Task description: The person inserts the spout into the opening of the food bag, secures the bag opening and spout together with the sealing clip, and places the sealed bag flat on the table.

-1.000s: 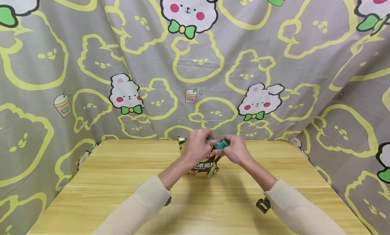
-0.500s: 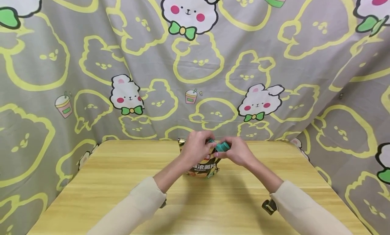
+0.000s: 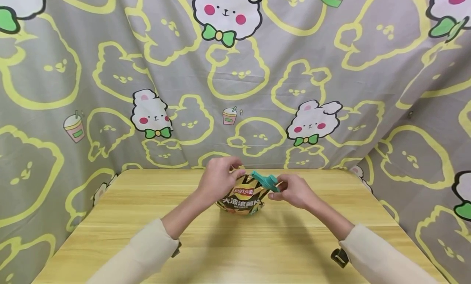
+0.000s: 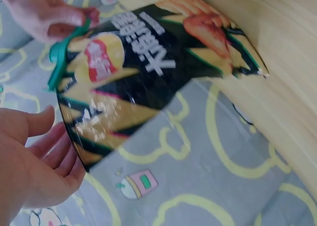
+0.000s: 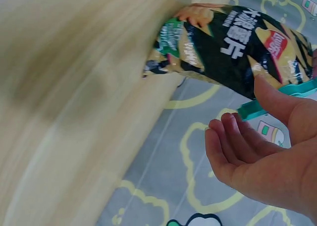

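A black and gold bag of potato chips [image 3: 241, 200] stands upright on the table. A teal bag clip [image 3: 265, 181] lies slanted along the bag's top edge; whether it is clamped on cannot be told. My right hand [image 3: 294, 191] pinches the clip's right end by thumb and forefinger, and its other fingers stay apart in the right wrist view. At the bag's upper left corner is my left hand [image 3: 219, 178]. In the left wrist view its fingers [image 4: 62, 154] reach behind the bag's edge, while the thumb stands away from the foil.
The light wooden table [image 3: 147, 226] spreads around the bag on all sides. Behind it and along both sides hangs a grey curtain [image 3: 176, 71] with yellow outlines and cartoon bunnies. Dark straps [image 3: 339, 257] sit on my wrists.
My left hand has come off the clip and shifted left along the bag's top. My right hand has moved slightly right and down, and more of the bag and clip shows.
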`<action>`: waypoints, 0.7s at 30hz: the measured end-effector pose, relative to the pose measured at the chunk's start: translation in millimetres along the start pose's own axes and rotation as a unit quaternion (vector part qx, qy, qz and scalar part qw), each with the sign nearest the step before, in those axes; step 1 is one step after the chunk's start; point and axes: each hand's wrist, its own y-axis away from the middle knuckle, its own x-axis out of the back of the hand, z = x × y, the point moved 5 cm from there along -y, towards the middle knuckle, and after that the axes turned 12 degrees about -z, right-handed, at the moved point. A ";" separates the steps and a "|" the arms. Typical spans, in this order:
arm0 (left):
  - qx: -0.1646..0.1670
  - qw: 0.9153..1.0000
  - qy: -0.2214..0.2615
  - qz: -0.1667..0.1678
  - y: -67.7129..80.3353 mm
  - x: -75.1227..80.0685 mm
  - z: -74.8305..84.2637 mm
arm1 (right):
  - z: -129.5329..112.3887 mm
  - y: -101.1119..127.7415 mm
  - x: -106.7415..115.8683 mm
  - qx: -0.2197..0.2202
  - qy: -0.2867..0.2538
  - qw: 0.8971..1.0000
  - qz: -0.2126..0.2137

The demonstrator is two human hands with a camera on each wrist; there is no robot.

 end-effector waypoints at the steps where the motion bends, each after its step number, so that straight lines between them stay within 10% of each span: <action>1: 0.005 1.000 0.003 0.004 0.9 2.5 -3.3 | 2.4 1.9 -1.3 -0.004 0.000 1.000 -0.003; 13: 0.073 0.995 0.043 0.054 14.5 22.4 -55.7 | 28.6 10.7 -18.3 -0.045 -0.017 0.999 -0.006; 21: 0.118 0.990 0.064 0.051 29.6 8.8 -92.8 | 35.0 10.1 -34.4 -0.047 -0.075 0.996 0.014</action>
